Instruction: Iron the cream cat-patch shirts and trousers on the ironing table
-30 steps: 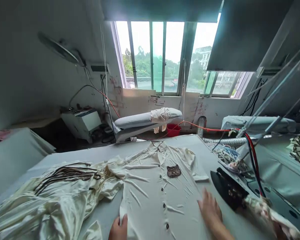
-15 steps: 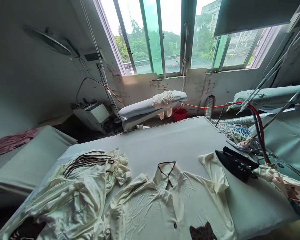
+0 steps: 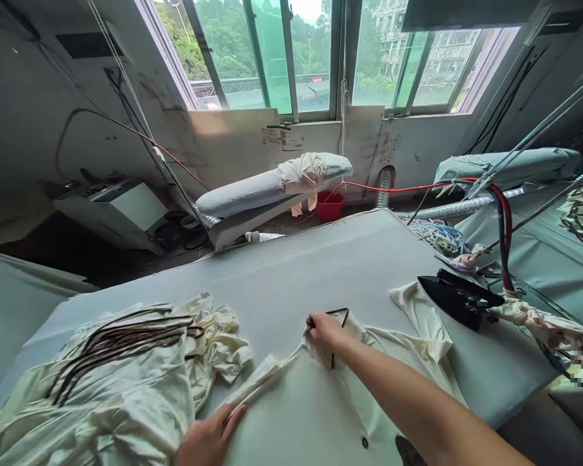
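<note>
My left hand (image 3: 208, 435) has thumb and fingers drawn together in a narrow pinch on the edge of a cream, thin-fabric shirt (image 3: 276, 417). My right hand (image 3: 324, 330) is closed on its dark-trimmed collar (image 3: 339, 312), my forearm crossing over the front. The shirt spreads face up over the middle of the pale-grey, cloth-covered surface (image 3: 311, 265), its collar toward the far edge, one round dark button (image 3: 365, 443) showing below my forearm. One sleeve (image 3: 425, 317) reaches toward the right edge, close to a black, pointed metal iron (image 3: 459, 301). Along the left side of the surface lies a crumpled heap of cream garments (image 3: 121, 401), with a bundle of dark-brown cords (image 3: 140, 340) on top.

Beyond the far edge stands a round red bucket (image 3: 331, 206); I cannot tell what it holds. Outside the far right corner is a tangle of white and blue strips (image 3: 440, 236); whether a container holds them I cannot tell. A long grey padded board (image 3: 247, 192) also sits past the far edge, with cream cloth (image 3: 301, 173) wrapped around it.
</note>
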Demonstrator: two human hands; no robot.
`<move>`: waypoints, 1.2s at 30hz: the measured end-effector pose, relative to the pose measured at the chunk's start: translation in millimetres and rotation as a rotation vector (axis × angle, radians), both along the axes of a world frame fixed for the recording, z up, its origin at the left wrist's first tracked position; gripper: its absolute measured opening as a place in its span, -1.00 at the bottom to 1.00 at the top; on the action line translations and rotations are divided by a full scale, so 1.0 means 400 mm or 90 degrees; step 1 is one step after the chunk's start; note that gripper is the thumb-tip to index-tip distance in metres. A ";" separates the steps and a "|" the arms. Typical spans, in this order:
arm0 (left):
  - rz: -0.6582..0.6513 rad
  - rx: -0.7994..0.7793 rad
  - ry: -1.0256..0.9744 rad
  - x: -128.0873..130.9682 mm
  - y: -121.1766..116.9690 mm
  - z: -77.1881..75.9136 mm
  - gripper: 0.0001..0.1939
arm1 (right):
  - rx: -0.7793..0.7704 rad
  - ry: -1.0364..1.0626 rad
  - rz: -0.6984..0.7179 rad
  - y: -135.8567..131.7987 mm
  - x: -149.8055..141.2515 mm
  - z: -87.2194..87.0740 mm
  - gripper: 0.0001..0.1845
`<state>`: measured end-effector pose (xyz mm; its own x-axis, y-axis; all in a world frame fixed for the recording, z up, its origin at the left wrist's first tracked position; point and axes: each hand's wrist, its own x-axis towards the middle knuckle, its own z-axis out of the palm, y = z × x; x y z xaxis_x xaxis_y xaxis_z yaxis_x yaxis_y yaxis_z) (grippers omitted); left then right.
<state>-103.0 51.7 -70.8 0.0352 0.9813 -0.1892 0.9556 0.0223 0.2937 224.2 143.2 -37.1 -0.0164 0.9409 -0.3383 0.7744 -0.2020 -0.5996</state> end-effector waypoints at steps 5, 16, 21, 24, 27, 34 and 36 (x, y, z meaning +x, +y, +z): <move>-0.015 0.123 -0.007 0.022 0.057 -0.017 -0.68 | 0.026 0.011 -0.029 0.026 0.004 -0.009 -0.77; -0.049 -0.102 -0.076 0.833 0.246 0.127 -0.53 | 0.043 -0.166 -0.124 -0.295 0.617 -0.019 -0.81; -0.111 -0.160 -0.044 0.803 0.313 0.125 -0.65 | -0.079 -0.240 -0.158 -0.310 0.680 0.011 -0.85; -0.199 -0.087 -0.024 0.721 0.319 0.150 -0.69 | 0.059 -0.245 -0.140 -0.259 0.603 0.040 -0.80; -0.238 -0.037 0.044 0.648 0.306 0.175 -0.68 | 0.146 -0.128 -0.023 -0.167 0.456 0.074 -0.71; -0.030 -0.173 -0.161 0.551 0.212 0.090 -0.59 | 0.016 -0.096 0.039 -0.061 0.218 0.036 -0.70; 0.017 -0.026 -0.269 0.481 0.142 0.043 -0.68 | 0.052 -0.102 -0.031 -0.124 0.241 -0.004 -0.76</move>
<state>89.6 108.5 -53.5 0.0931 0.9748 -0.2028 0.7500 0.0653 0.6583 320.5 93.6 -38.8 0.0775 0.9636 -0.2560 0.8520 -0.1974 -0.4850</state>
